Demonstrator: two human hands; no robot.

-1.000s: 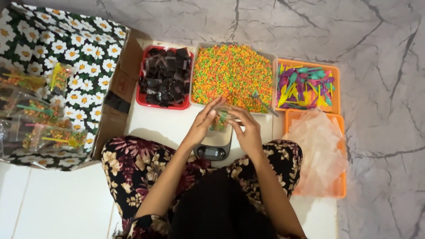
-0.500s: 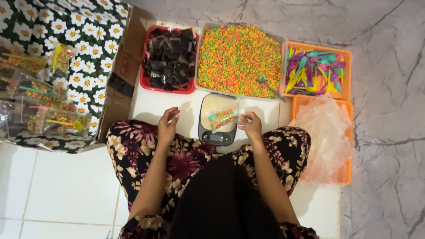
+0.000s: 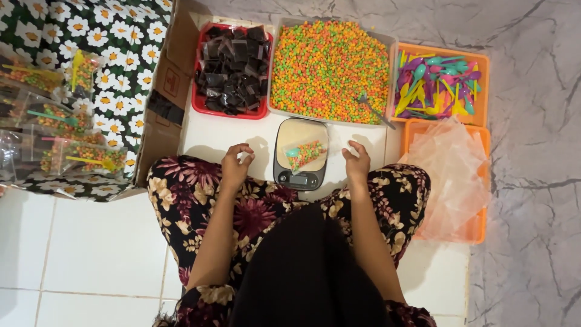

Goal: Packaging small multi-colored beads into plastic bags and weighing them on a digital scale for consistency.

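Observation:
A small kitchen scale (image 3: 301, 154) stands on the white floor between my knees. On its plate lies a clear packet of orange and green sweets with a teal spoon (image 3: 304, 153). My left hand (image 3: 235, 165) rests on my left knee, fingers loosely curled, holding nothing. My right hand (image 3: 356, 163) rests on my right knee beside the scale, also with nothing in it. Neither hand touches the packet.
Beyond the scale stand a red tray of dark squares (image 3: 231, 68), a clear tub of orange and green sweets (image 3: 330, 66) with a scoop, and an orange tray of coloured plastic spoons (image 3: 437, 85). An orange tray of clear bags (image 3: 451, 172) lies right. A box of filled packets (image 3: 66, 121) lies left.
Both hands held the packet over the scale, set it down on the plate and drew back apart onto my knees.

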